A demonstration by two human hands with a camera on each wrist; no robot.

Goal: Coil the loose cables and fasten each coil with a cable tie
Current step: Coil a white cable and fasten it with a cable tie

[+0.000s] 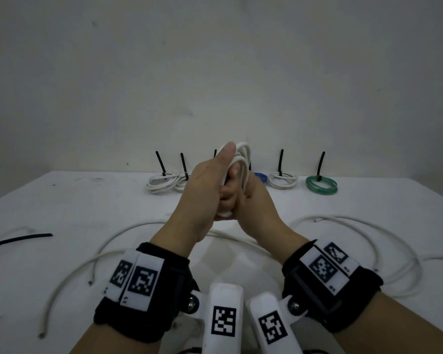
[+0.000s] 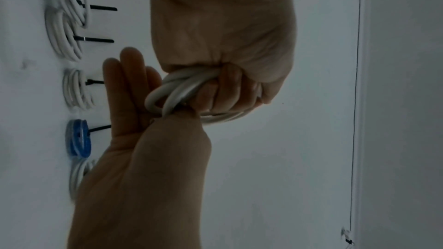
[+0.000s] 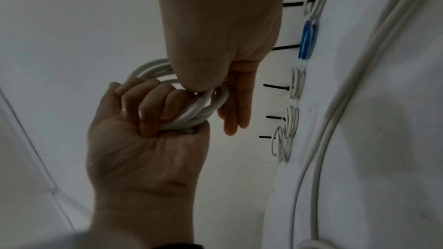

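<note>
Coiling step looks basically done: the white coil (image 1: 242,159) sits up off the bench (image 1: 87,200) at centre, left hand (image 1: 202,190) with fingers wrapped tight round it, right hand (image 1: 256,203) pinching the loops with its thumb, other fingers straight. Next move probably means freeing the right hand to grab the loose black cable tie (image 1: 18,240) over at 9 o'clock. Finished coils (image 1: 283,180) line up at 12 o'clock.
</note>
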